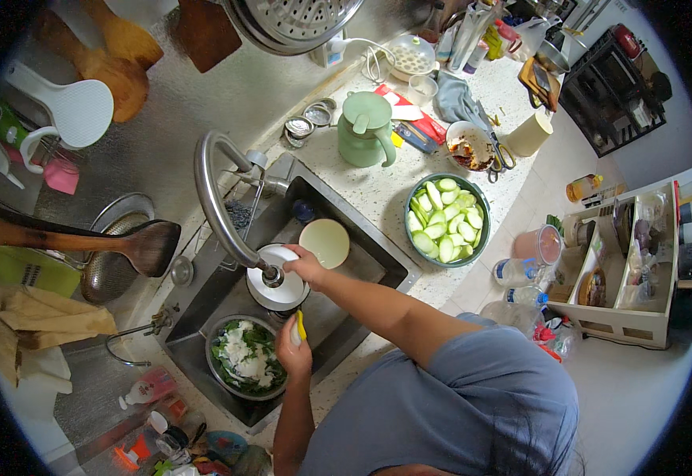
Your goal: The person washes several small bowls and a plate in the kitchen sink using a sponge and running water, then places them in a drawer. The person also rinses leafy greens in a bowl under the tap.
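My right hand (pixel 303 267) grips the rim of a white bowl (pixel 288 294) inside the sink. The steel faucet (pixel 210 199) arches over, its spout end above the bowl; I cannot tell whether water runs. In my left hand (pixel 293 352) is a yellow and white sponge (pixel 299 326). Just beside that hand, a round metal basin (pixel 211 361) holds leafy greens (pixel 264 337) with a white substance on top. A cream-coloured bowl (pixel 324 243) lies in the sink (pixel 365 275), on the far side of my right hand.
On the speckled counter (pixel 316 156) stand a green lidded jug (pixel 365 132), a bowl of sliced green vegetable (pixel 446 221), a stained bowl (pixel 470 146) and scissors (pixel 505 156). Wooden and plastic utensils (pixel 84 110) hang at the wall. Bottles (pixel 515 272) and a divided rack (pixel 614 268) stand at right.
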`<state>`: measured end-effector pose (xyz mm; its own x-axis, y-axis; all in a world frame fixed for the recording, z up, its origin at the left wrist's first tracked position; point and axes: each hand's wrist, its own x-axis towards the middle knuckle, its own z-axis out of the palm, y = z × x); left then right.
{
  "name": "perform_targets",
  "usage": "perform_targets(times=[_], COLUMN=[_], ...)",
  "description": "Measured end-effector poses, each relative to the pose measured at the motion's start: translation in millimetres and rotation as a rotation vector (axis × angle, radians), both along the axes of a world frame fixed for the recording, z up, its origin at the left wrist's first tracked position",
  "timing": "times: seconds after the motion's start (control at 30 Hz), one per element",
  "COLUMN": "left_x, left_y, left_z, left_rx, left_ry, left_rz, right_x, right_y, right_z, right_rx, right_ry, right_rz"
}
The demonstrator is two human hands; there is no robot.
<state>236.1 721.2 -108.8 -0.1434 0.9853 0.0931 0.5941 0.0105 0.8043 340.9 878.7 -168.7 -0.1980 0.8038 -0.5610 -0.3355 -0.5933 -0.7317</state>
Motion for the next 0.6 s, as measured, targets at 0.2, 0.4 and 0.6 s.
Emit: perform_targets(times=[0.2,0.4,0.6], left_x=[-0.7,0.4,-8.7], left_y=[-39.8,-32.8,-28.0], left_z=[-24.2,-20.7,-26.3], left_rx=[-0.165,-0.149,-0.145], left_ry=[-0.051,-0.059,0.005], left_rz=[0.053,0.109,0.070], right_x=[-9.2,9.2,44.3], right_y=[-21.2,-45.2,-78.9], right_z=[10.1,39.4,69.2], right_rx=[0.825,1.104,1.433], right_ry=[-0.623,-0.864,-1.073], right_rz=[0.181,0.305,0.593])
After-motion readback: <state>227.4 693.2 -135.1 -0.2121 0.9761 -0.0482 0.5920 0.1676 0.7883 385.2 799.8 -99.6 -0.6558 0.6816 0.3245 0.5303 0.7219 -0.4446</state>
